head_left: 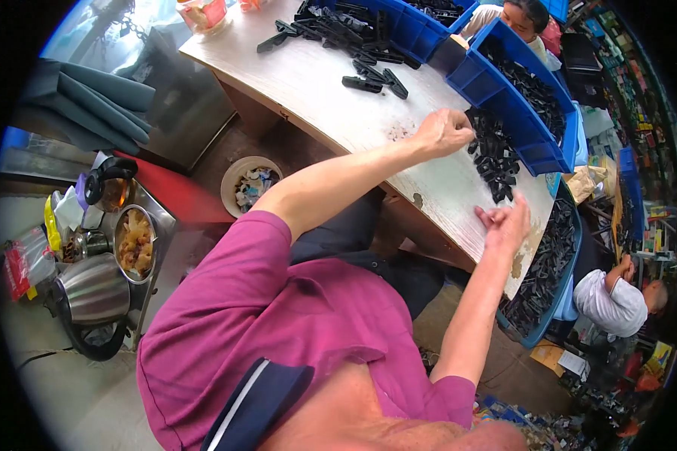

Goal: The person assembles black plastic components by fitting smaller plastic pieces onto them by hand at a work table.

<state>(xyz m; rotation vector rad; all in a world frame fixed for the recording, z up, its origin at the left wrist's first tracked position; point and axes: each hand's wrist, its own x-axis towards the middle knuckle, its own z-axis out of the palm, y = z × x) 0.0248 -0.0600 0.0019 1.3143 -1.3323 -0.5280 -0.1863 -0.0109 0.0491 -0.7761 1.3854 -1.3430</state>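
Note:
My left hand (445, 134) is over the white table, its fingers curled together beside a pile of small black plastic parts (495, 161). What those fingers hold, if anything, is hidden. My right hand (506, 224) is at the near end of the same pile, above the table's right edge. Its fingers are apart and reach toward the parts, and I see nothing held in it. Several black plastic clips (365, 83) lie loose farther up the table, next to a larger heap of them (346, 26).
Blue bins (496, 98) of black parts line the table's far side. A blue tub (577, 255) of black pieces stands by its right edge. Left are a waste bucket (227, 197), a steel kettle (94, 289) and a bowl (153, 259). Two other people (613, 304) are nearby.

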